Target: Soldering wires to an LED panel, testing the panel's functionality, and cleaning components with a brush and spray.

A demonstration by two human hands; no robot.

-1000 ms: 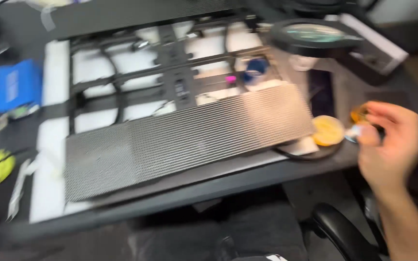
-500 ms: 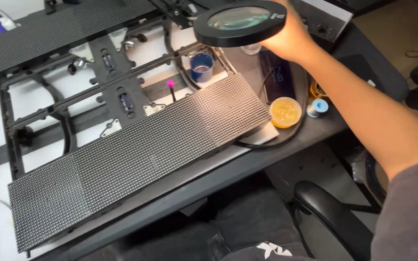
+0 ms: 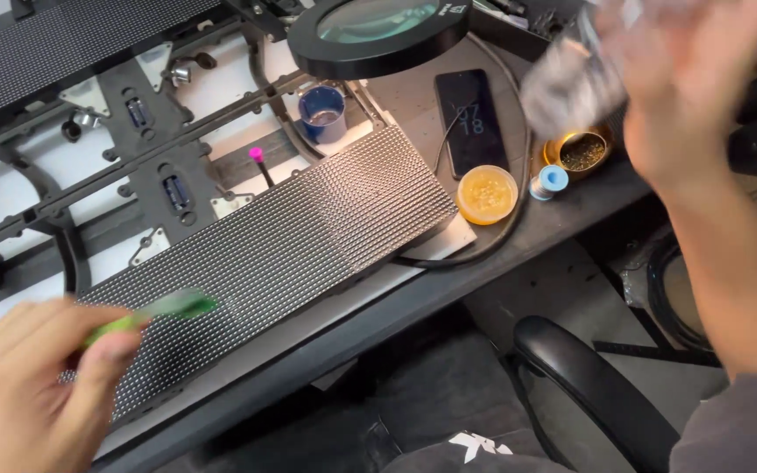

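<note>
Head view. Since the earlier frame the right hand [image 3: 703, 96] has left the magnifier lamp [image 3: 378, 35] and risen at upper right, closed on a blurred grey object [image 3: 571, 83]. The left hand [image 3: 32, 385] has entered at lower left, gripping a green tool [image 3: 168, 308] over the grey, finely dotted panel [image 3: 291, 245] at centre frame.

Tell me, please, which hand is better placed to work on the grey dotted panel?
Left, probably. The left hand holds a green tool right over the panel. The right hand is raised off to the side with a blurred object.
</note>
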